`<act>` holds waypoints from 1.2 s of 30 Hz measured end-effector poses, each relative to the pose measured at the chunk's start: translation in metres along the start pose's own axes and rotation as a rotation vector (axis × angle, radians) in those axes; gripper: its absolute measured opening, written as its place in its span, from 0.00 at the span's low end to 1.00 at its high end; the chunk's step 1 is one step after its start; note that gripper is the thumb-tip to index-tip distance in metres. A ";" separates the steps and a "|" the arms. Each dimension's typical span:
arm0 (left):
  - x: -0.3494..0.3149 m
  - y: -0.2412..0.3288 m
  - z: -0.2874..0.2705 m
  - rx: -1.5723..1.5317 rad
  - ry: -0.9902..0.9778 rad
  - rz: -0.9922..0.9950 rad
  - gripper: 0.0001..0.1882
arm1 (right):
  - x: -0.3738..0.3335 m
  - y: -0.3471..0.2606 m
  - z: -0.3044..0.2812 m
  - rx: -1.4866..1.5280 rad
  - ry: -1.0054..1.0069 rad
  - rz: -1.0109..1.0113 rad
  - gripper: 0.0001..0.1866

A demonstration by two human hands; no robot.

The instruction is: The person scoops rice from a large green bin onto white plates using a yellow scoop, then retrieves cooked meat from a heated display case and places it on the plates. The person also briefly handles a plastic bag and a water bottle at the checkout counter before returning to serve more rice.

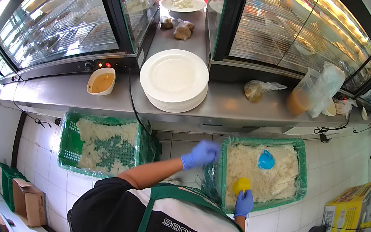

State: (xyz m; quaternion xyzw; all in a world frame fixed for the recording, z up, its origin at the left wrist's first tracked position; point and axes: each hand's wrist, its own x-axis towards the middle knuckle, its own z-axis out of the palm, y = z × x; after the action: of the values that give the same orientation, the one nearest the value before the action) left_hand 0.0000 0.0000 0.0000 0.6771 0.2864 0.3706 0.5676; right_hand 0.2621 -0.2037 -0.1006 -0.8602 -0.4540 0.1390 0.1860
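My right hand [244, 203], in a blue glove, grips the handle of a yellow scoop [241, 185]. The scoop rests at the near left part of the cooked rice [275, 183] filling the right green crate. A blue scoop [266, 160] lies farther back on the same rice. To the left of this crate hovers my left hand [201, 155], also gloved in blue, near the crate's plastic-lined wall. It is smeared by motion, so its fingers are unclear, and I see nothing in it.
On the steel counter [224, 109] are stacked white plates [174, 76], a bowl of orange sauce [102, 82], a tied food bag [255, 91] and a pitcher [301, 94]. A second rice crate [68, 142] stands left. Glass warmers [61, 18] flank a plate of rice [184, 3]. Boxes [350, 210] sit right.
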 end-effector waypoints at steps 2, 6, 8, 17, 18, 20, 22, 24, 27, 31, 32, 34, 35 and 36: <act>-0.029 -0.026 0.043 0.183 -0.297 -0.170 0.06 | 0.004 0.000 -0.008 0.029 0.070 0.017 0.13; -0.082 -0.056 0.068 0.326 -0.842 -0.223 0.08 | -0.011 0.000 -0.002 0.009 0.122 -0.118 0.11; -0.082 -0.055 0.068 0.477 -0.790 -0.260 0.09 | -0.006 -0.004 -0.007 0.007 0.259 -0.283 0.10; -0.093 -0.063 0.031 0.448 -0.634 -0.315 0.10 | -0.013 -0.014 -0.056 -0.186 0.079 -0.139 0.10; -0.098 -0.065 0.032 0.417 -0.651 -0.371 0.10 | -0.015 -0.006 -0.054 -0.170 0.046 -0.113 0.10; -0.105 -0.070 0.035 0.356 -0.686 -0.482 0.10 | -0.022 0.011 -0.051 -0.138 -0.017 -0.059 0.10; -0.105 -0.064 0.032 0.359 -0.661 -0.489 0.10 | -0.028 0.010 -0.051 -0.119 0.034 -0.082 0.10; -0.106 -0.067 0.031 0.333 -0.621 -0.496 0.10 | -0.031 0.003 -0.054 -0.113 0.036 -0.069 0.10; -0.105 -0.074 0.031 0.269 -0.549 -0.520 0.11 | -0.027 -0.015 -0.063 -0.114 0.028 -0.040 0.11; -0.102 -0.057 0.037 0.243 -0.537 -0.595 0.11 | -0.026 0.000 -0.056 -0.135 -0.021 -0.063 0.11; -0.102 -0.055 0.038 0.240 -0.544 -0.616 0.11 | -0.027 0.010 -0.052 -0.152 -0.084 -0.054 0.11; -0.104 -0.064 0.038 0.245 -0.566 -0.549 0.12 | -0.029 0.002 -0.049 -0.122 -0.029 -0.078 0.11; -0.105 -0.068 0.038 0.248 -0.577 -0.516 0.12 | -0.031 -0.003 -0.047 -0.106 -0.002 -0.089 0.11; -0.105 -0.067 0.036 0.237 -0.567 -0.534 0.12 | -0.032 -0.009 -0.048 -0.071 0.080 -0.135 0.11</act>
State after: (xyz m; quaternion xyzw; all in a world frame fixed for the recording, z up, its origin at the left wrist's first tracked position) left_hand -0.0268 -0.0925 -0.0869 0.7149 0.3250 -0.0267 0.6185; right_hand 0.2575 -0.2344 -0.0518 -0.8386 -0.5078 0.0756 0.1820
